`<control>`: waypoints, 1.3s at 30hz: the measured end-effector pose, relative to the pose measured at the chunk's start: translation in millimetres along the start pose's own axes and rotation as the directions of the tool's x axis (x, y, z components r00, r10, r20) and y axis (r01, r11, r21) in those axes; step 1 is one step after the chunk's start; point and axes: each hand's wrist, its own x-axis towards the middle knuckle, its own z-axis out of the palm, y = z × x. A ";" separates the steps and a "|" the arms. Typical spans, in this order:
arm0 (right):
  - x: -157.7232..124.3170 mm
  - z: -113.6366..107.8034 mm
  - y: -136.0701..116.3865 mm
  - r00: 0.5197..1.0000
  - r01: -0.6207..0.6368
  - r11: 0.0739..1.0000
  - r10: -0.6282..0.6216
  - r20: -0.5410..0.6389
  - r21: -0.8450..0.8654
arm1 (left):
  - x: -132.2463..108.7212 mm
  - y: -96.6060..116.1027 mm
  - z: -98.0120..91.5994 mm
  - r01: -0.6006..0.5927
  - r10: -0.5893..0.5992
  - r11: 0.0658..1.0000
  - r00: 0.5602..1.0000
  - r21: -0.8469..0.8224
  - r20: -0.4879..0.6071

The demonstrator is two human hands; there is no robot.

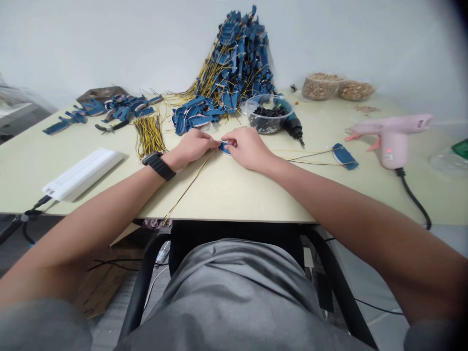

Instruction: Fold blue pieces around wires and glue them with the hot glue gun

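Note:
Between my two hands, low over the table, is a small blue plastic piece [224, 148] with thin yellow and black wires [190, 184] running toward the table's front edge. My left hand [196, 145], below a black wristband, pinches the left end of that piece. The fingers of my right hand [244, 146] are closed on its right side and hide part of it. Off to the right lies another blue piece [344, 156], its wires trailing left under my right forearm. A bundle of yellow and black wires [149, 135] rests beside my left wrist.
A tall heap of blue wired pieces [241, 58] rises at the back. Near it stand a tub of black parts [268, 117] and a power screwdriver [292, 124]. A pink glue gun [395, 139] is at right, a white power strip [83, 173] at left, pliers [111, 127] behind.

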 end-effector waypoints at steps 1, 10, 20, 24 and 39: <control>-0.2 0.2 0.1 1.000 0.004 1.000 -0.004 -0.002 0.000 | 1.4 -1.5 0.0 -0.017 0.017 1.000 1.000 -0.009 0.003; -0.4 2.0 0.2 1.000 0.017 1.000 -0.017 -0.017 -0.015 | 4.6 -3.1 1.7 -0.038 0.037 0.999 0.999 -0.020 -0.017; -2.0 3.2 -3.8 1.000 0.018 0.998 -0.017 0.019 -0.055 | -4.9 7.9 3.6 0.028 -0.029 0.999 1.000 -0.028 -0.009; -2.1 3.7 -0.9 0.999 0.043 0.998 -0.042 0.003 -0.055 | -5.4 6.3 1.8 0.026 -0.026 0.998 1.000 -0.048 -0.001; 0.1 -2.0 -1.1 0.993 0.011 0.995 0.001 -0.118 0.102 | -0.8 -0.1 9.4 -0.152 0.142 0.973 0.988 -0.176 -0.066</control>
